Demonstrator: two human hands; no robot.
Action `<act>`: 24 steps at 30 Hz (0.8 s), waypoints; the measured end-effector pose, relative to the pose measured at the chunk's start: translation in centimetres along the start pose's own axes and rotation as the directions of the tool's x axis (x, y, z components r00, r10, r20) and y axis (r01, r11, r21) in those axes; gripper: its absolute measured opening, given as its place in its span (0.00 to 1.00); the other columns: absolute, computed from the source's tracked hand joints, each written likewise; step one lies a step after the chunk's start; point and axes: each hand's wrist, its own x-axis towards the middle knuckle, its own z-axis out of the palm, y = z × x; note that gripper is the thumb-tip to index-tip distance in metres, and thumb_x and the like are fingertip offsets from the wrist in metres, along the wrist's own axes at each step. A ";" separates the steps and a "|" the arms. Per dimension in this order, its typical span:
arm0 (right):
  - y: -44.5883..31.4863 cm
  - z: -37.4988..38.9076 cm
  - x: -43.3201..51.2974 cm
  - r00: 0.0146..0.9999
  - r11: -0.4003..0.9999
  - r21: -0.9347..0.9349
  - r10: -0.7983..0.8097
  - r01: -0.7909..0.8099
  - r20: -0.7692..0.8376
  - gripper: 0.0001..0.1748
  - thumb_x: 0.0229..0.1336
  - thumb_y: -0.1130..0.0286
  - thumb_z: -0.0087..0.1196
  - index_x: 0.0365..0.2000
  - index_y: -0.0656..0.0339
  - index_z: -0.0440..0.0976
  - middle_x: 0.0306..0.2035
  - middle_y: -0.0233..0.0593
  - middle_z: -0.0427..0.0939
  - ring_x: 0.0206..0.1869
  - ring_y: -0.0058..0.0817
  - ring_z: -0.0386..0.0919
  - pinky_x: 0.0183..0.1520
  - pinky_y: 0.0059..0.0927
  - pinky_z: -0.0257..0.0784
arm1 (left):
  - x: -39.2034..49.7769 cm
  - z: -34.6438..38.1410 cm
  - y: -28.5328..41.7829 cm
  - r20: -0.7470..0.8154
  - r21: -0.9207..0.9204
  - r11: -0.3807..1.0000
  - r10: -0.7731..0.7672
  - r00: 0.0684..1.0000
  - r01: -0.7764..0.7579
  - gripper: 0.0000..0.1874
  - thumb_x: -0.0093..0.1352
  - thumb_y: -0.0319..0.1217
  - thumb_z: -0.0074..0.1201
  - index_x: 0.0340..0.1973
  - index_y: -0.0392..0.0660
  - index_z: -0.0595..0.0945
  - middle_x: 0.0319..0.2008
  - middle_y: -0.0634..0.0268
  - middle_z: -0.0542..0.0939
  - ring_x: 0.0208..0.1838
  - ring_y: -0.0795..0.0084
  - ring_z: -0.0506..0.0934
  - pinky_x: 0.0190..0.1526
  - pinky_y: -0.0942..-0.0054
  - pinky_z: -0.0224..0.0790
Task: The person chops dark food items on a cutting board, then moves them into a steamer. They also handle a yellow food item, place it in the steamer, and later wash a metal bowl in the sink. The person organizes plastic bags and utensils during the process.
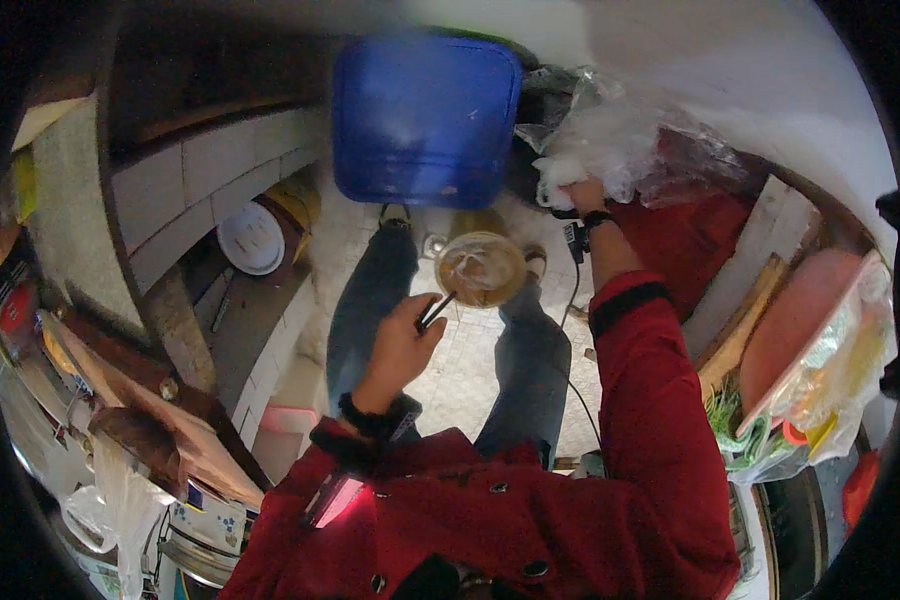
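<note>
My left hand [403, 346] holds a pair of thin dark sticks, perhaps chopsticks [436, 311], between thumb and fingers. Their tips point toward a round yellowish bucket [448, 281] on the floor between my feet. Clear plastic film or a bag [474, 262] lies inside the bucket. Farther off to the right, my right hand [586, 195] grips a bunch of whitish translucent plastic bags [607, 142] above a dark red surface [679, 236]. Its fingertips are partly hidden in the plastic.
A blue lidded bin [427, 120] stands beyond the bucket. At left are a tiled counter side [217, 165] and a white round lid [251, 238] on a shelf. Boards [750, 270] and a bag of greens [765, 442] stand at right. A black cable [576, 300] hangs beside my right arm.
</note>
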 end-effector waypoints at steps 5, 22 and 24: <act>-1.3 -2.0 0.6 0.974 0.968 0.113 0.228 -0.226 -0.005 0.26 0.48 0.62 0.63 0.48 0.62 0.75 0.49 0.52 0.78 0.50 0.47 0.77 0.50 0.44 0.73 | 1.5 0.9 -1.7 -0.057 0.000 0.999 0.043 0.997 -0.043 0.20 0.64 0.33 0.60 0.51 0.44 0.79 0.36 0.52 0.81 0.32 0.64 0.78 0.36 0.68 0.71; -3.4 0.4 0.7 0.956 0.736 -0.677 0.196 0.003 0.217 0.34 0.54 0.46 0.54 0.57 0.56 0.70 0.56 0.50 0.73 0.58 0.48 0.71 0.59 0.53 0.65 | 2.0 2.3 -3.8 0.025 0.016 0.999 -0.039 0.999 0.038 0.18 0.64 0.28 0.59 0.49 0.39 0.78 0.42 0.48 0.80 0.38 0.55 0.81 0.39 0.67 0.73; -4.7 1.6 -1.7 0.974 0.627 -0.770 0.083 0.115 0.213 0.36 0.57 0.41 0.47 0.58 0.56 0.70 0.61 0.51 0.69 0.63 0.52 0.66 0.65 0.57 0.56 | 1.5 2.6 -3.3 0.008 0.036 0.999 0.031 0.999 -0.032 0.17 0.64 0.27 0.59 0.49 0.39 0.78 0.42 0.49 0.80 0.36 0.58 0.81 0.38 0.68 0.72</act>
